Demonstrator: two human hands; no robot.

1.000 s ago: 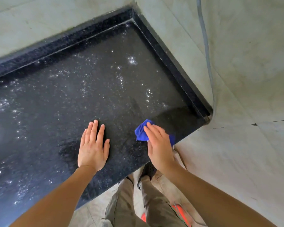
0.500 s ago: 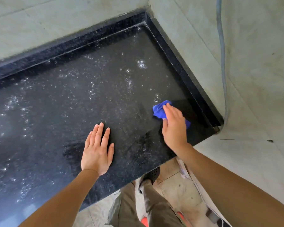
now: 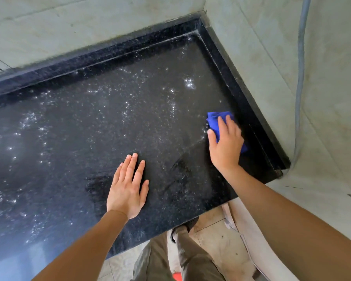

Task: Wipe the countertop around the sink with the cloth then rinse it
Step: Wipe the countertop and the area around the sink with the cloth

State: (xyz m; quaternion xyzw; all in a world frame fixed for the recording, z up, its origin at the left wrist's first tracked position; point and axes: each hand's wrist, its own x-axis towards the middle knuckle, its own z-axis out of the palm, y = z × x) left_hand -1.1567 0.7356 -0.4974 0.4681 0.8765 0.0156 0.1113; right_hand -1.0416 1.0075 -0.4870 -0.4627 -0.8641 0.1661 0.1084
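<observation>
Cloth (image 3: 215, 118) soft, light, bunched, probably damp; lies on wet counter (image 3: 109, 122) near its right rim, pinned under right hand (image 3: 226, 142), grip flat and pressing, not clenched. Left hand (image 3: 128, 187) flat on counter. Lift by pinching a fold

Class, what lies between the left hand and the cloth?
Only bare countertop, wet and speckled with droplets. Nothing else lies between the left hand and the cloth, as the head view shows.

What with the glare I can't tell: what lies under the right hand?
The blue cloth, pressed on the black countertop by the right hand; its edges show at the fingertips and beside the palm. The cloth's middle and the countertop beneath are covered.
</observation>
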